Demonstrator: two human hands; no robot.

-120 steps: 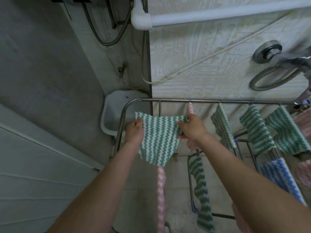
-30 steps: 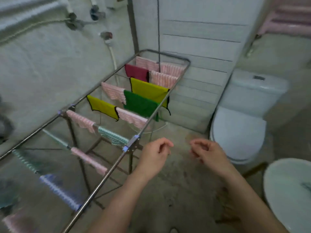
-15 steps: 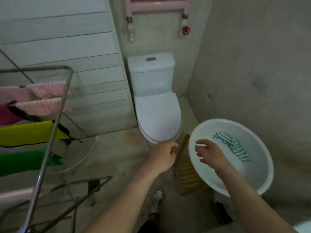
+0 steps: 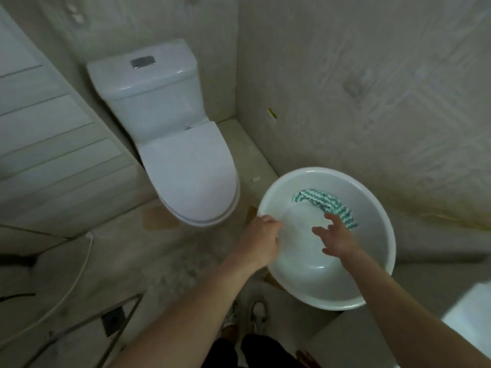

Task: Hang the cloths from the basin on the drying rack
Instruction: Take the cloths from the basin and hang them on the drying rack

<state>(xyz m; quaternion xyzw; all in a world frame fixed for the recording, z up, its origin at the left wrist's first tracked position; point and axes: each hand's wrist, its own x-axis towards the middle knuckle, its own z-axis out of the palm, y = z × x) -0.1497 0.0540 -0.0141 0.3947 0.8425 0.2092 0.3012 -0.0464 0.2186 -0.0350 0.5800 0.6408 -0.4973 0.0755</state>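
A small, dim bathroom with pale tiled walls and a stained floor (image 4: 159, 261), seen from above by the person standing in it. A white toilet (image 4: 186, 144) with its lid closed stands in the far corner. To its right, close to the wall, sits a round white basin (image 4: 305, 282). The basin holds just one thing: a cloth (image 4: 326, 205) with green and white zigzag stripes, lying crumpled in a loose strip against the far inner wall. No water shows in the basin. The right hand (image 4: 336, 237) hovers over the basin, just short of the cloth, its grip wide open with fingers spread and nothing in it. The left hand (image 4: 261, 240) is at the basin's near left rim, fingers loosely bent and holding nothing; whether it touches the rim cannot be told. The drying rack's rails are out of view. The cloth looks thin, soft and light, probably damp and limp, so it should bunch and droop when lifted. A pinch at its nearer end or at one corner would likely let it hang open for draping.
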